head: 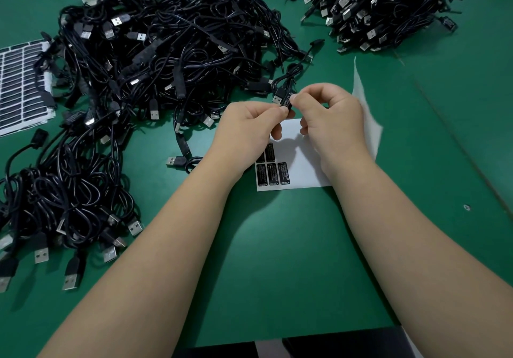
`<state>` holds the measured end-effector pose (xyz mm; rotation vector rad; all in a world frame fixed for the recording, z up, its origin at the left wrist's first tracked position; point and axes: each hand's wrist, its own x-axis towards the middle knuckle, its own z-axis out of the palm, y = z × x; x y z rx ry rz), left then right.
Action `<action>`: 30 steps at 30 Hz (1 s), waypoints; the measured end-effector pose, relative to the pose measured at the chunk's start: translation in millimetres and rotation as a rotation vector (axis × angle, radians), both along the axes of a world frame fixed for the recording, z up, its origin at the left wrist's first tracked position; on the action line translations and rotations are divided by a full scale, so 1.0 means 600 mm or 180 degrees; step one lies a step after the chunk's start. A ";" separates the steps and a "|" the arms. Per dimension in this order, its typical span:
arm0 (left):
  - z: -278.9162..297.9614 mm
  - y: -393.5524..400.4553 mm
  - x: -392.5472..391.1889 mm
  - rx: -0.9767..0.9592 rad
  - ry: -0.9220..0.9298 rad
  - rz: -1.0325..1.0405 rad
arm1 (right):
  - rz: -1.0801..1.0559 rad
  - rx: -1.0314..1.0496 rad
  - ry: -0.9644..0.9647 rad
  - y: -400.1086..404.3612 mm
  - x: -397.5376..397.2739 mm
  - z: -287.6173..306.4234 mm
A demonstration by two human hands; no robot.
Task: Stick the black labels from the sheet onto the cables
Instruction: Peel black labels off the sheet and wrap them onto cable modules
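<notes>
Black label [286, 101] pinched between both thumbs

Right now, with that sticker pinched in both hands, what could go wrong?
The black label is small and both the left hand and right hand pinch it on the cable, so it may go on crooked or stick to a fingertip. The loose sheet under the wrists could slide.
</notes>
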<state>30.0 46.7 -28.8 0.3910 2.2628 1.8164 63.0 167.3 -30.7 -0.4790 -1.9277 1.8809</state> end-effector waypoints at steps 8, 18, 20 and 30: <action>0.006 0.001 0.005 -0.0039 0.0090 -0.0062 | 0.0041 0.0007 -0.0040 0.002 0.002 -0.001; 0.009 0.000 0.005 0.0104 -0.0191 -0.0023 | -0.0328 -0.0235 -0.0407 0.010 0.000 0.008; 0.011 0.000 0.004 0.0136 -0.0211 -0.0024 | -0.0232 -0.0576 -0.0401 0.011 -0.001 0.012; 0.011 0.003 0.007 0.0086 -0.0192 -0.0028 | 0.0517 -0.0612 -0.0231 0.006 0.010 0.020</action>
